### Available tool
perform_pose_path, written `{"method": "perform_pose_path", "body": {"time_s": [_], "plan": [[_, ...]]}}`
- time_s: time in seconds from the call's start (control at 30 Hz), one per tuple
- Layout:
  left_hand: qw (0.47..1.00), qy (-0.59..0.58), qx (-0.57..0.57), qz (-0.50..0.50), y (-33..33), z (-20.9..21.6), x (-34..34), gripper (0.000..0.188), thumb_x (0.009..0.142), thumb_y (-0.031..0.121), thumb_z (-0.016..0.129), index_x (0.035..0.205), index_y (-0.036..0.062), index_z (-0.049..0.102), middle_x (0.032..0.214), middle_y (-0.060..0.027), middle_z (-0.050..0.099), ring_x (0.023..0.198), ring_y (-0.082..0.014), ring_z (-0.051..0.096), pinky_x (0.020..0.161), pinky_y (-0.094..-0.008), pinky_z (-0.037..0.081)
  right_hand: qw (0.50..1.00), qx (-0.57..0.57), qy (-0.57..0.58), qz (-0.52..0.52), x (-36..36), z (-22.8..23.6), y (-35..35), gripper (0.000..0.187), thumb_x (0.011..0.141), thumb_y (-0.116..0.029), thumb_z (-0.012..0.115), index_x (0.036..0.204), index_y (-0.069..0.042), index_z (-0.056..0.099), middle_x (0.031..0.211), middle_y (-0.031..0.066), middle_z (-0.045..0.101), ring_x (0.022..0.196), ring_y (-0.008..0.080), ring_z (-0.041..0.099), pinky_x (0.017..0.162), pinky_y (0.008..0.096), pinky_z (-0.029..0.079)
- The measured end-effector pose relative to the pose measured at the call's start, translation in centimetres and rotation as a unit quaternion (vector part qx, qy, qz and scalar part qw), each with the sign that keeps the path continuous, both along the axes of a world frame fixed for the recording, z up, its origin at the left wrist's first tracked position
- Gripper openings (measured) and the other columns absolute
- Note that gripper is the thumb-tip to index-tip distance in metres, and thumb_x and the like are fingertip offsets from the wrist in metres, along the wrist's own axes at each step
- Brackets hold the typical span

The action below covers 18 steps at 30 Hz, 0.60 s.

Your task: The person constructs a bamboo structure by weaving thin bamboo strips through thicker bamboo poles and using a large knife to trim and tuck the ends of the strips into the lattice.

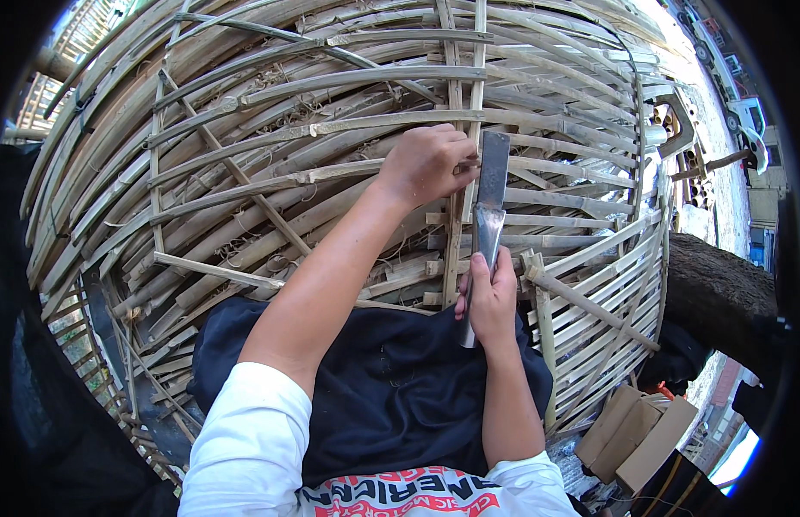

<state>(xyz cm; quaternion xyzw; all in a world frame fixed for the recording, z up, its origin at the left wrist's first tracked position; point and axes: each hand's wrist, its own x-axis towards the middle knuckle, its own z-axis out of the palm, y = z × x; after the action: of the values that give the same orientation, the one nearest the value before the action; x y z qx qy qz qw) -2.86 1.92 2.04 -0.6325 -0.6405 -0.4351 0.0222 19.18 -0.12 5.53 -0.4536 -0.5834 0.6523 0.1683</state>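
A square-ended metal chopping knife (493, 172) with a tubular handle points away from me, and my right hand (493, 297) is wrapped around that handle. Its blade lies just right of a long upright bamboo strip (467, 207). Up beside the same strip, the fingers of my left hand (427, 162) are pinched together; whatever is between them is too small to make out. Split bamboo slats (270, 86) run crosswise under both hands in a large lattice panel, their ends meeting the upright strips.
Dark cloth (382, 379) covers my lap at the panel's near edge. A second slatted bamboo section (602, 302) rises at the right, near a thick tree trunk (723, 284). An open cardboard box (632, 435) sits at the lower right. Parked vehicles (744, 116) stand farther off.
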Motion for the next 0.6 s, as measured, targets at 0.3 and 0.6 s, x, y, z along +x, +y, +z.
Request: {"method": "perform_pose_path", "body": {"time_s": [0.3,0.6], "plan": [[1.0,-0.018,-0.009,-0.017,0.05,0.19,-0.12,0.015,0.074,0.01,0.075,0.082,0.0064,0.063,0.077,-0.0097,0.065,0.076,-0.0307,0.065,0.068,-0.0404,0.053,1.0,0.005,-0.022,0.013,0.0,0.23,0.25,0.024,0.103,-0.024,0.051,0.11,-0.002,0.047,0.065,0.0031,0.052,0.043,0.0085,0.051,0.038,0.0241,0.042],[1.0,-0.019,-0.006,-0.009,0.08,-0.28,-0.21,0.014,0.075,0.016,0.077,0.078,0.0084,0.067,0.074,-0.0082,0.067,0.074,-0.0287,0.065,0.07,-0.0402,0.05,1.0,-0.005,-0.026,0.012,-0.09,0.27,0.26,0.019,0.103,-0.023,0.05,0.106,-0.004,0.048,0.064,0.0024,0.052,0.043,0.0081,0.051,0.037,0.0237,0.042]]}}
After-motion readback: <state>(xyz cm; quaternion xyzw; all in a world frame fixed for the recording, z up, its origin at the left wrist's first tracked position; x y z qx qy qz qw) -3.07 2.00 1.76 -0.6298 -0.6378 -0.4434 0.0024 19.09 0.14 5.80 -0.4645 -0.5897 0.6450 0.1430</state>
